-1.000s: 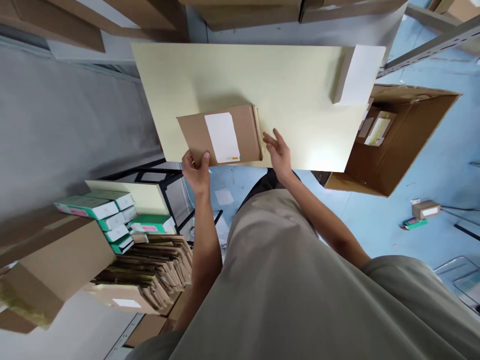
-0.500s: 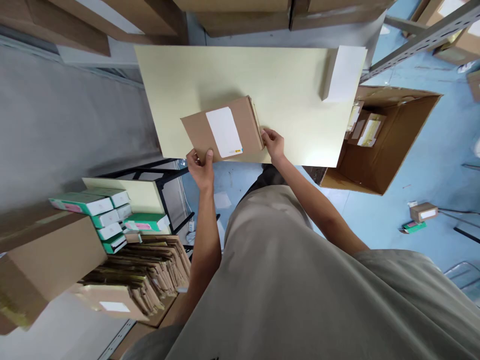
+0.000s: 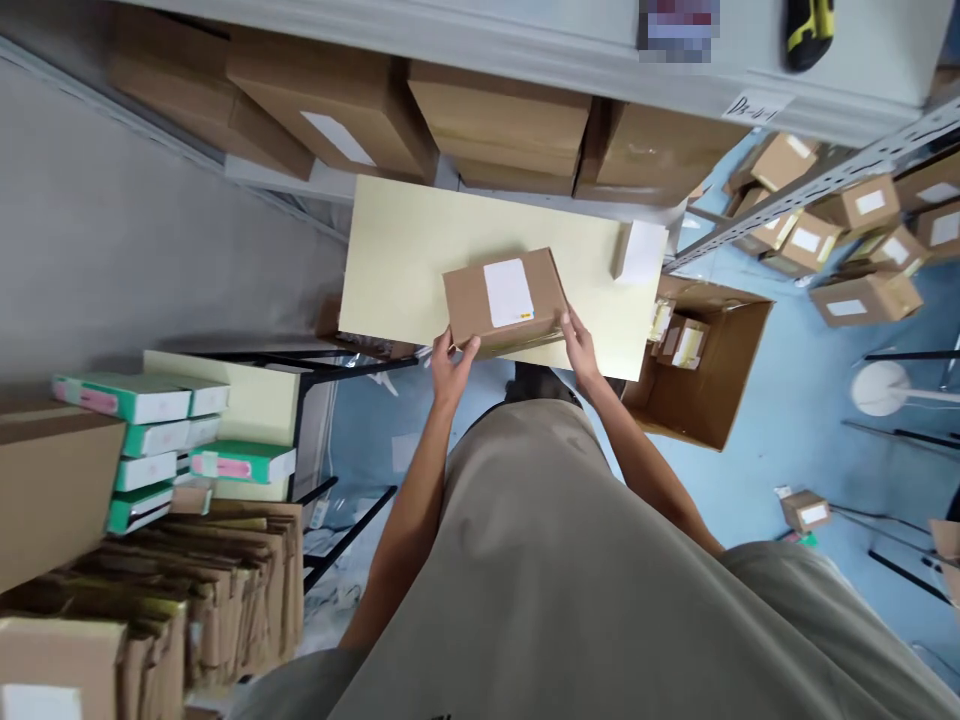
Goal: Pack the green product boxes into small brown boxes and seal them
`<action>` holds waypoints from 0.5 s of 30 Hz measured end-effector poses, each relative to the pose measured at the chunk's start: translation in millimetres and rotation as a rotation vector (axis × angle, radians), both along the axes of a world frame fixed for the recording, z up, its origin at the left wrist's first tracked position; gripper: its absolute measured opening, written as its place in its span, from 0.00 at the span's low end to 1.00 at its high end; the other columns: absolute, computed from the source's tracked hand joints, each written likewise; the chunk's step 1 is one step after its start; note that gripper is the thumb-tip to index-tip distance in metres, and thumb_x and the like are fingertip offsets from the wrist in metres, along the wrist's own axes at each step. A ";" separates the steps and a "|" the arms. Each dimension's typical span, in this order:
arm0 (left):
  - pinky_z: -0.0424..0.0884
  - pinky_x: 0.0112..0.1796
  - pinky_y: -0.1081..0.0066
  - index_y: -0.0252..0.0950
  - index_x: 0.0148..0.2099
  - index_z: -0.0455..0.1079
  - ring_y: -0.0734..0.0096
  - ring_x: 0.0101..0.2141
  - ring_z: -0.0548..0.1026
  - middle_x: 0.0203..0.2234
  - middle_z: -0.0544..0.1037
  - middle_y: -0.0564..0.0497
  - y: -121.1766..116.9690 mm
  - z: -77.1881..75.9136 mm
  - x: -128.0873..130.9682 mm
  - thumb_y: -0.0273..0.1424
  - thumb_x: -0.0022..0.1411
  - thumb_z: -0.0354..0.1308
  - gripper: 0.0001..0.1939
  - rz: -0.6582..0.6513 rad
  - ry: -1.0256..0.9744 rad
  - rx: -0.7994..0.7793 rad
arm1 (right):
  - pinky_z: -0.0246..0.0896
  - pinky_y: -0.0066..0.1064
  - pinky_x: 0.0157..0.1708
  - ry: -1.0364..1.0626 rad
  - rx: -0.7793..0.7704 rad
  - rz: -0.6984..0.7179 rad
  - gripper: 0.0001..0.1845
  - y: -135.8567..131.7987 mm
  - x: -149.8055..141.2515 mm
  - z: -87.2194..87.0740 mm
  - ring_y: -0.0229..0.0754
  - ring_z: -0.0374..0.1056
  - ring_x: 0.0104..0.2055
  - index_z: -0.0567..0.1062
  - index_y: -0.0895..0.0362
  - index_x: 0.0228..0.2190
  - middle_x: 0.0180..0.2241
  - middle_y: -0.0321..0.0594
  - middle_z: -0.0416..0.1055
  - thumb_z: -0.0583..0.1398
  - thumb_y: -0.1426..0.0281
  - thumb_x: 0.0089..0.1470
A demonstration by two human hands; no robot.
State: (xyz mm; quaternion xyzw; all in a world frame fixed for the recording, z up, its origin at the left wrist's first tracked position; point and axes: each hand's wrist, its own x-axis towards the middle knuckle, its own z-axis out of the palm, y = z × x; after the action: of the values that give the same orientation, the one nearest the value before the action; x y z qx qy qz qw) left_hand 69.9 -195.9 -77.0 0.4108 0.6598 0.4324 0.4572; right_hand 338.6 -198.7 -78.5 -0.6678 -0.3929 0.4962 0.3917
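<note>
A brown cardboard box (image 3: pixel 469 295) with a white label (image 3: pixel 510 292) on top is held level over the near edge of the pale yellow board (image 3: pixel 397 260). My left hand (image 3: pixel 451 372) grips its near left corner, thumb in front and the other fingers partly hidden. At the near right corner my right hand (image 3: pixel 579 350) is closed on the same box, fingers along its side. Yellowish tape shows along the near side. To the right on the board stands a white box (image 3: pixel 641 252).
Right of the board is a large open carton (image 3: pixel 731 370) with small taped boxes inside. Brown cartons (image 3: pixel 499 115) line the shelf behind. At left are green-and-white boxes (image 3: pixel 157 400) and a row of flattened cardboard (image 3: pixel 225 590). More labelled boxes (image 3: pixel 862 300) lie at far right.
The flat-looking brown carton now stands out as a box with depth, its near side showing. Both hands have shifted on its near corners. The view has tilted up, bringing the upper shelf into sight.
</note>
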 end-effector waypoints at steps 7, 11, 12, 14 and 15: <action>0.80 0.55 0.60 0.38 0.53 0.79 0.53 0.53 0.84 0.51 0.86 0.41 11.2 8.2 48.8 0.42 0.58 0.81 0.26 -0.003 -0.124 0.065 | 0.65 0.32 0.36 -0.405 0.003 -0.110 0.44 -17.8 57.7 37.4 0.46 0.70 0.37 0.84 0.62 0.51 0.34 0.43 0.80 0.54 0.34 0.67; 0.79 0.55 0.63 0.35 0.46 0.81 0.56 0.50 0.85 0.45 0.87 0.42 32.3 -4.8 60.8 0.37 0.61 0.77 0.16 -0.012 -0.117 0.009 | 0.55 0.32 0.30 -0.466 -0.038 -0.091 0.46 -9.8 67.6 31.3 0.41 0.60 0.30 0.82 0.61 0.37 0.26 0.37 0.67 0.51 0.30 0.65; 0.78 0.55 0.64 0.35 0.46 0.82 0.56 0.50 0.85 0.45 0.88 0.42 37.9 -7.4 61.8 0.37 0.62 0.77 0.15 -0.022 -0.134 0.009 | 0.54 0.32 0.30 -0.476 -0.041 -0.079 0.47 -5.8 68.7 29.1 0.41 0.59 0.30 0.82 0.60 0.35 0.25 0.36 0.66 0.50 0.30 0.65; 0.78 0.57 0.64 0.36 0.45 0.82 0.57 0.51 0.85 0.46 0.88 0.42 48.5 -10.9 63.0 0.38 0.62 0.76 0.14 -0.029 -0.176 0.006 | 0.55 0.32 0.30 -0.484 -0.041 -0.060 0.48 3.5 70.1 25.7 0.41 0.60 0.31 0.81 0.59 0.35 0.26 0.37 0.66 0.47 0.29 0.65; 0.77 0.58 0.64 0.36 0.45 0.82 0.57 0.52 0.85 0.47 0.88 0.42 53.4 -12.0 63.4 0.38 0.62 0.76 0.14 -0.014 -0.190 0.000 | 0.56 0.32 0.31 -0.479 -0.036 -0.056 0.49 8.6 70.6 24.8 0.41 0.60 0.31 0.81 0.59 0.35 0.26 0.38 0.67 0.46 0.28 0.65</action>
State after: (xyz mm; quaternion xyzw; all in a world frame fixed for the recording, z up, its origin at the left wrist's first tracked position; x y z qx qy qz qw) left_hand 133.3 -142.5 -89.0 0.3727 0.6104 0.4663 0.5206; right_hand 409.1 -190.1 -53.7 -0.7840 -0.4470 0.3193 0.2892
